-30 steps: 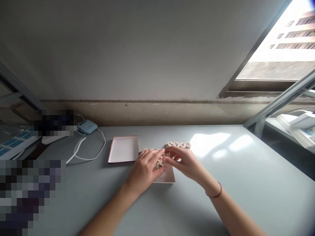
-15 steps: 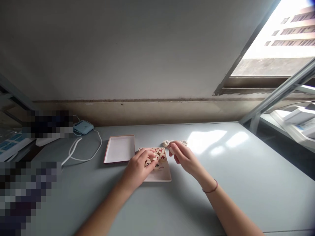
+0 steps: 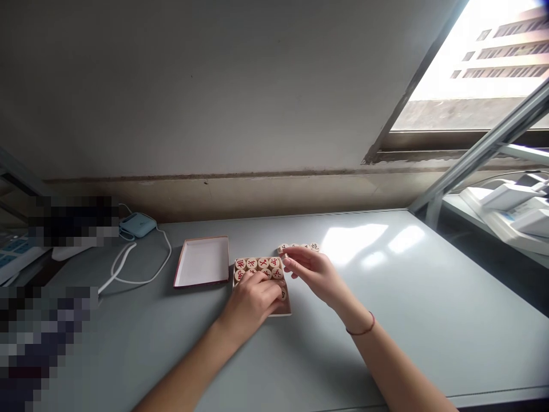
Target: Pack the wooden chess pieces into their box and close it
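Note:
A shallow pink box (image 3: 286,309) lies on the grey table (image 3: 386,309) and holds several round wooden chess pieces with red characters (image 3: 257,264). My left hand (image 3: 254,300) rests over the box with its fingers curled down on the pieces inside. My right hand (image 3: 312,273) hovers at the box's far right corner, fingers pinched together on a piece. A short row of loose pieces (image 3: 300,248) lies on the table just beyond my right hand.
The box's empty lid (image 3: 201,262) lies to the left. A blue device (image 3: 137,224) with a white cable (image 3: 128,269) sits at the far left. A wall runs behind the table, and a window and white equipment (image 3: 510,209) are at the right.
The view has shifted, so everything sits further left. My left hand slid toward me, uncovering the back row of red pieces. My right hand came back from the loose row to the box's corner.

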Demonstrator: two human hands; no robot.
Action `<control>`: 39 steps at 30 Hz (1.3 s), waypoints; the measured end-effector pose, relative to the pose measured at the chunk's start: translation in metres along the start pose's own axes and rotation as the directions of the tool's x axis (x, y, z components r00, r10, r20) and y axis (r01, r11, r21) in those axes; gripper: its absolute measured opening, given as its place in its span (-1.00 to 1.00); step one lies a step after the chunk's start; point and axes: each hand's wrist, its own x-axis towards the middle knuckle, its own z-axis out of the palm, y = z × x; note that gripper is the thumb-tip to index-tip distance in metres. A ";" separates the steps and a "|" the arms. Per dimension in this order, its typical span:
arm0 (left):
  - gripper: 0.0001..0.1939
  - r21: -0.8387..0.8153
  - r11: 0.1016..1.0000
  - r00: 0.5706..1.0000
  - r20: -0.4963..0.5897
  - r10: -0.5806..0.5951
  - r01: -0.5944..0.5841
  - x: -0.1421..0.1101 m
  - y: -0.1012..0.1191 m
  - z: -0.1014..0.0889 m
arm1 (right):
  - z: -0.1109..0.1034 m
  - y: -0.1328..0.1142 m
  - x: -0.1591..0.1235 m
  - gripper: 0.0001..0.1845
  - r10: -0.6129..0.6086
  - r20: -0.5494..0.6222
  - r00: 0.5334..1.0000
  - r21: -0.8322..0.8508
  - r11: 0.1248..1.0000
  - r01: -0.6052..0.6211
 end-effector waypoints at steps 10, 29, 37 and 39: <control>-0.80 0.117 0.991 0.997 0.042 -0.070 0.065 -0.005 -0.014 -0.014 | -0.006 -0.014 -0.012 -0.70 -0.076 0.243 0.967 -0.365 0.917 0.163; -0.38 0.161 0.958 0.957 0.127 -0.260 0.239 -0.021 -0.044 -0.020 | 0.016 0.000 -0.021 -0.90 -0.189 0.347 0.919 -0.758 0.520 0.394; -0.40 0.201 0.927 0.935 0.100 -0.341 0.316 -0.018 -0.038 -0.019 | 0.014 0.001 -0.017 -0.92 -0.216 0.315 0.924 -0.779 0.497 0.382; -0.39 0.197 0.926 0.932 0.105 -0.346 0.321 -0.018 -0.038 -0.019 | 0.011 -0.002 -0.018 -0.98 -0.218 0.313 0.924 -0.746 0.546 0.381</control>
